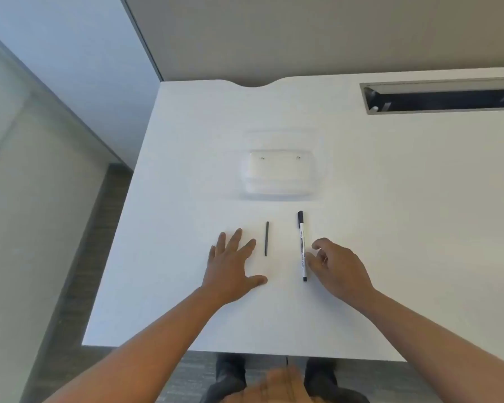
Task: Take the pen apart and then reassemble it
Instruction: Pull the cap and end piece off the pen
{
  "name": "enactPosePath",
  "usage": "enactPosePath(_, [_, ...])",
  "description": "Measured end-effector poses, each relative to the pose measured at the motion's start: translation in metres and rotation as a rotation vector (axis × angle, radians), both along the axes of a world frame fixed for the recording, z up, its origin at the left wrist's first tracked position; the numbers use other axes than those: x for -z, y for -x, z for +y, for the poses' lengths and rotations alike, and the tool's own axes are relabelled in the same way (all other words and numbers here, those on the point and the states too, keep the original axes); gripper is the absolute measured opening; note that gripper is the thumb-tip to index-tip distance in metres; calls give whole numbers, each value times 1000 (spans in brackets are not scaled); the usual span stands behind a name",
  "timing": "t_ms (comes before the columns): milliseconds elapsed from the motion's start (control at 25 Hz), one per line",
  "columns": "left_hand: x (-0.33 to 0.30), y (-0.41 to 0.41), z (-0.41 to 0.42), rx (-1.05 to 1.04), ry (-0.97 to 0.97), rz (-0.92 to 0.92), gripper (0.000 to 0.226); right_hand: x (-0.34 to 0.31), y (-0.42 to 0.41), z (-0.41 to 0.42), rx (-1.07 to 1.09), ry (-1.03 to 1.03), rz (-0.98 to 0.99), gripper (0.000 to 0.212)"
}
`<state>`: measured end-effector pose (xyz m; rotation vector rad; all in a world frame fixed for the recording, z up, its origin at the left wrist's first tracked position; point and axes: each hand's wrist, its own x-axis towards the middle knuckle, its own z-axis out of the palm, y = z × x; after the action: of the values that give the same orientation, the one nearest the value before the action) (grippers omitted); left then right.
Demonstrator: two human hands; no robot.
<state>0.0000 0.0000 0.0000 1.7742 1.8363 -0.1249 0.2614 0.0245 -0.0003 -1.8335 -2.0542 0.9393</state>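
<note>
White surface [390, 228], bare but for a clear tray [280, 173] beyond the parts. Left hand [230, 266] spread flat, holding nothing, probably bracing. Right hand [336, 264] half curled, fingertips at the pen [302, 248], seemingly to pick up. Dark rod [266, 238] lying parallel, apart.

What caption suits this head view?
Left hand flat beside a dark rod; right hand touching the pen.

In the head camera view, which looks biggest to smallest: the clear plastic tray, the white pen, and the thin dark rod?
1. Clear plastic tray, by far the largest.
2. White pen, capped, clearly longer than the rod.
3. Thin dark rod, shortest and slimmest.
</note>
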Motion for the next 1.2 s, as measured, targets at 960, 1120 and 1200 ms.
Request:
enactPosePath(960, [-45, -17, 20, -127, -117, -462, 65, -42, 28, 36, 329, 590, 553, 17])
enactPosePath(1120, [-73, -39, 22, -105, -131, -694, 51, -57, 32, 39, 449, 638, 853, 34])
enactPosePath(1200, [-77, -46, 20, -43, -190, -702, 41, -59, 34, 40, 448, 626, 920, 35])
